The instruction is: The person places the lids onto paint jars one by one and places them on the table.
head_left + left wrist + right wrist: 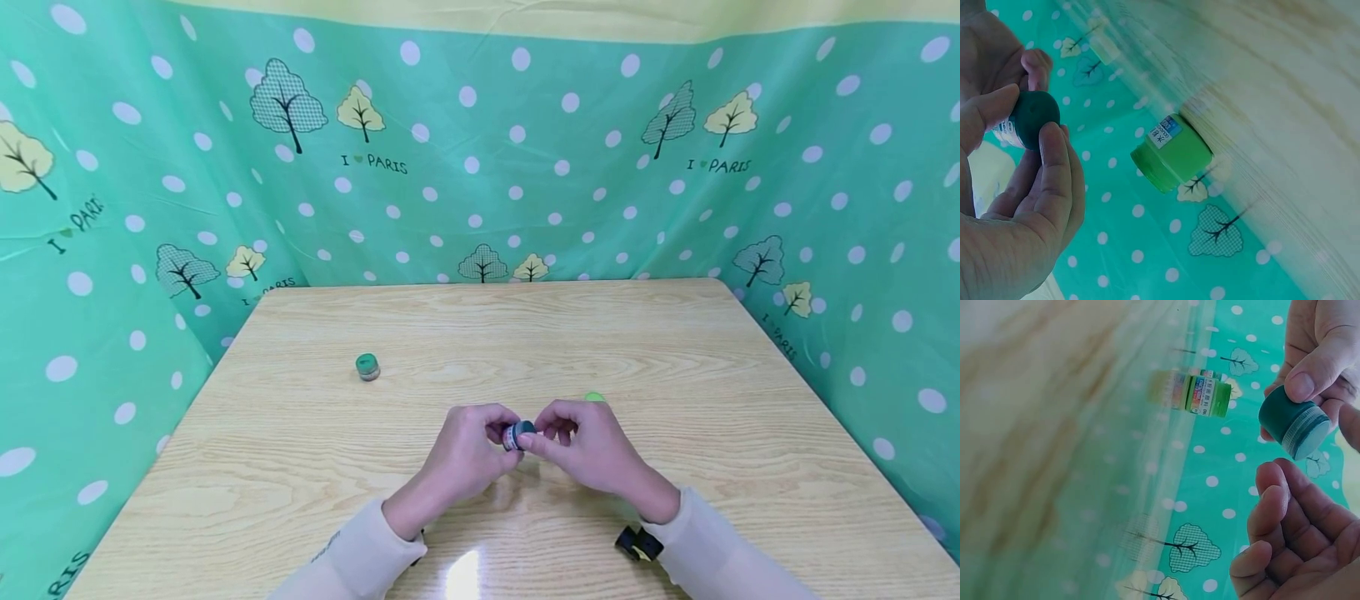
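My left hand [472, 446] holds a small dark green paint jar [517, 434] between thumb and fingers, tilted on its side above the table. In the right wrist view, a ridged paler end of the jar [1297, 425] faces my right hand [1300, 534], whose fingers are loosely bent just below it. From the head view, the right thumb [542, 447] overlaps the jar's end. A light green paint jar [1172, 156] with a printed label stands beyond the hands. In the head view the right hand mostly hides it, with only its top [594, 397] showing.
Another paint jar with a green lid [367, 367] stands at the left of the wooden table [480, 333]. A green dotted curtain [517, 200] hangs behind the table and on both sides. A black strap device [639, 543] sits at the right wrist.
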A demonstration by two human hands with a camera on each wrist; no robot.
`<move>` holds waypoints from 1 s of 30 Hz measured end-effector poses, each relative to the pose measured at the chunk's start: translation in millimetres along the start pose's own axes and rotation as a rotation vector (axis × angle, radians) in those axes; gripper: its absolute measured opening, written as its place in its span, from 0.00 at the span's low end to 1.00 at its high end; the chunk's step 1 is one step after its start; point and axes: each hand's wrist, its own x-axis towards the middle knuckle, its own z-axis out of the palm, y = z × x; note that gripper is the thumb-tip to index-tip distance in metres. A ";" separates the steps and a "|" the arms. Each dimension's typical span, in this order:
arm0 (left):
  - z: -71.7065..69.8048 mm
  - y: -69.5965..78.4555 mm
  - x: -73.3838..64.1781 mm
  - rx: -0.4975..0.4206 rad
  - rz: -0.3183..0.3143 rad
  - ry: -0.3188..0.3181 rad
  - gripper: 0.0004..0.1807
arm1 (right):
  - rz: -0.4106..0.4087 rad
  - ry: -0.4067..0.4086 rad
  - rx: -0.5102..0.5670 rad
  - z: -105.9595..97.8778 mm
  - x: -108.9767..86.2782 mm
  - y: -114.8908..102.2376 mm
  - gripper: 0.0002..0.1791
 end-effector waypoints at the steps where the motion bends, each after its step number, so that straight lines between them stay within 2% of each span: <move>1: 0.1 0.1 -0.1 0.001 -0.003 0.000 0.13 | -0.015 0.004 -0.001 -0.4 -0.1 0.0 0.11; 7: -0.1 0.0 -0.9 -0.005 -0.010 -0.005 0.13 | -0.139 0.005 -0.011 -2.0 -1.4 0.9 0.23; 12: -0.5 -0.4 -1.1 -0.012 -0.005 -0.005 0.13 | -0.199 -0.004 -0.008 -0.6 -1.7 3.3 0.25; 21: -0.4 -0.3 -1.3 -0.015 -0.013 -0.005 0.13 | -0.184 -0.012 0.003 0.5 -0.9 4.4 0.24; 30: -0.4 0.0 -1.0 -0.003 0.000 -0.006 0.12 | -0.139 -0.005 0.007 1.5 -0.1 2.8 0.16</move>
